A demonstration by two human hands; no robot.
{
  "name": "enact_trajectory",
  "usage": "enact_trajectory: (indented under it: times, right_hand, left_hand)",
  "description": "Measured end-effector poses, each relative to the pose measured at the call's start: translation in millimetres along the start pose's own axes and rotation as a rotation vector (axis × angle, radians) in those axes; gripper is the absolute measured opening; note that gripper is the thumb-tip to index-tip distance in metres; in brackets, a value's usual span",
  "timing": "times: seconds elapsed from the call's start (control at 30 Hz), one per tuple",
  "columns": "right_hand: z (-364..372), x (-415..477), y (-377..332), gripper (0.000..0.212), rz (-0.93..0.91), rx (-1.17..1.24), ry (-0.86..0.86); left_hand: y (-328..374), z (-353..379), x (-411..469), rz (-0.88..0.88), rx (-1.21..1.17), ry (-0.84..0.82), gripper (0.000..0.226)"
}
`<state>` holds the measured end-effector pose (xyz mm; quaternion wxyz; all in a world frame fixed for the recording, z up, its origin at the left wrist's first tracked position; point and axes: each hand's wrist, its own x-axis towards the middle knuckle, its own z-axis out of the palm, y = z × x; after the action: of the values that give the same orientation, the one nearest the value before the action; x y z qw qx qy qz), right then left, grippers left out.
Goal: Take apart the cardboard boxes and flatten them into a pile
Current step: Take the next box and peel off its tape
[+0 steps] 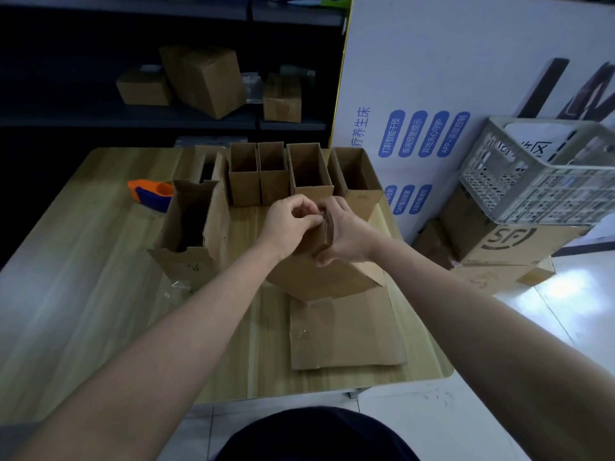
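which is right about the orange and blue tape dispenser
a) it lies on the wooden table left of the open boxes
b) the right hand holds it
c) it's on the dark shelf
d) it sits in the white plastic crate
a: the orange and blue tape dispenser lies on the wooden table, left of the open brown cardboard boxes, while the left hand and right hand grip a separate brown cardboard box.

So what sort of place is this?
Probably a stockroom or packing area: dark shelving holds cardboard boxes, open cartons line the wooden table near a tape dispenser, and a plastic crate sits on shipping boxes.
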<state>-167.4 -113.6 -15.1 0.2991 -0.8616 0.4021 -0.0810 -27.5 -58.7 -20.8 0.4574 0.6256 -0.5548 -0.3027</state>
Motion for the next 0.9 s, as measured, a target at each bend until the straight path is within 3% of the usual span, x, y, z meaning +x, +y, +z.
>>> enact_trajectory:
  times: [0.3,0.43,0.57,0.77,0.9]
  right_hand:
    - [1,-2,10,0.079,-0.005,0.044,0.036]
    - [8,-5,9,0.076,-0.042,0.063,0.003]
    - [13,-5,11,0.076,-0.029,0.107,0.03]
    - [-2,-8,25,0.076,0.025,0.169,0.114]
    - [0,-16,43,0.078,0.082,0.194,0.11]
  left_hand:
    - [-9,11,3,-0.167,-0.017,0.11,0.013]
    - [-20,7,8,-0.367,-0.156,0.25,0.016]
    - [-35,0,12,-0.46,-0.163,0.334,0.012]
    - [-48,-17,18,-0.737,-0.503,0.617,0.008]
    - [-40,-17,18,-0.636,-0.477,0.551,0.014]
